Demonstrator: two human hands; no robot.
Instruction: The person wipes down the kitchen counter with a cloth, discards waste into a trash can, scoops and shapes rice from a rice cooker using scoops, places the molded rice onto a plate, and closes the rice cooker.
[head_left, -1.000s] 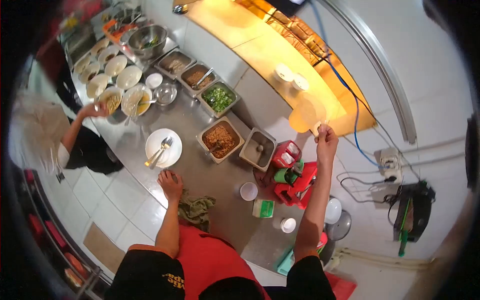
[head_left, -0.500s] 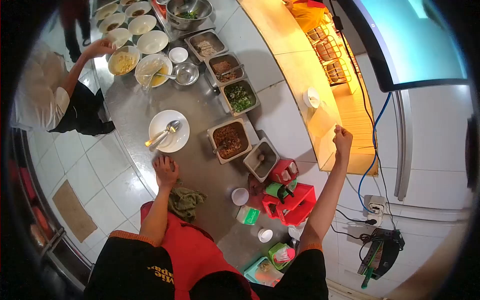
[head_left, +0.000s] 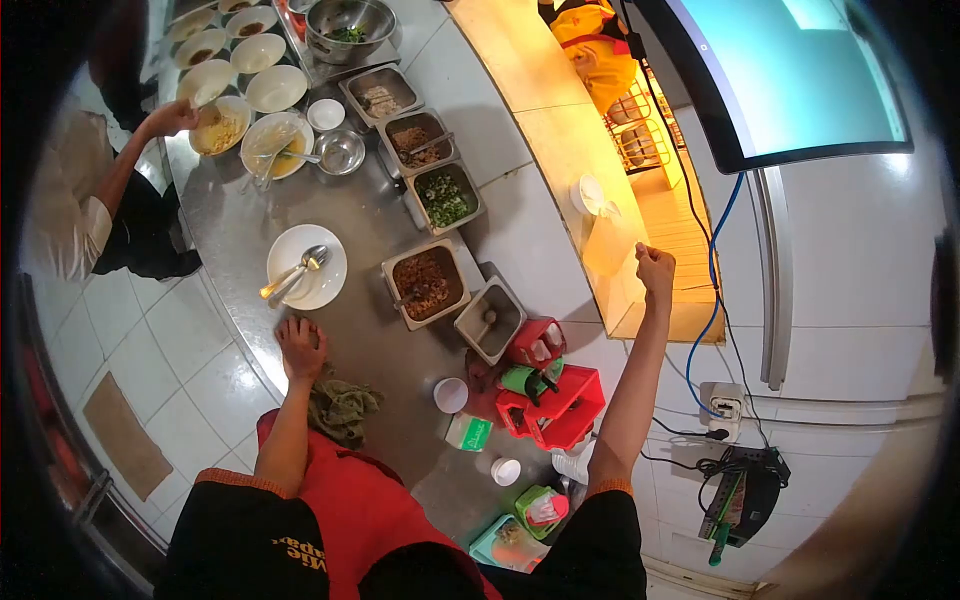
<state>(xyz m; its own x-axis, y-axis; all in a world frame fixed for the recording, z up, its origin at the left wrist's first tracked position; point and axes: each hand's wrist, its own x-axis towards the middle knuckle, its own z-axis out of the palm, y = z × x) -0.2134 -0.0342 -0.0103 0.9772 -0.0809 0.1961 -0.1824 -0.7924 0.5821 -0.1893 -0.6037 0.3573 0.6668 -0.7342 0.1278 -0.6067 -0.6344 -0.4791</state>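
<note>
My left hand [head_left: 301,348] lies open on the steel counter near its edge, fingers spread. Close by are a white plate [head_left: 330,290] carrying a spoon and a fork [head_left: 287,284], and a crumpled green cloth [head_left: 342,405]. My right hand [head_left: 655,268] reaches over the lit pass-through ledge with its fingers pinched together. A thin pale sheet [head_left: 608,246] meets the fingertips; whether it is paper or plastic is unclear. Just beyond it on the ledge stands a small white cup [head_left: 587,192], with something white and crumpled at its side.
Metal tubs of minced topping [head_left: 425,283] and chopped greens [head_left: 446,198] line the wall. Several bowls [head_left: 276,89] fill the far end, where a co-worker's hand [head_left: 175,118] is near a noodle bowl [head_left: 220,125]. Red baskets [head_left: 570,405] stand below my right arm; a monitor [head_left: 790,80] hangs above.
The whole view has shifted, so most things appear further left. The co-worker's hand has moved slightly toward the noodle bowl's near side. My left hand stays on the counter; my right stays pinched.
</note>
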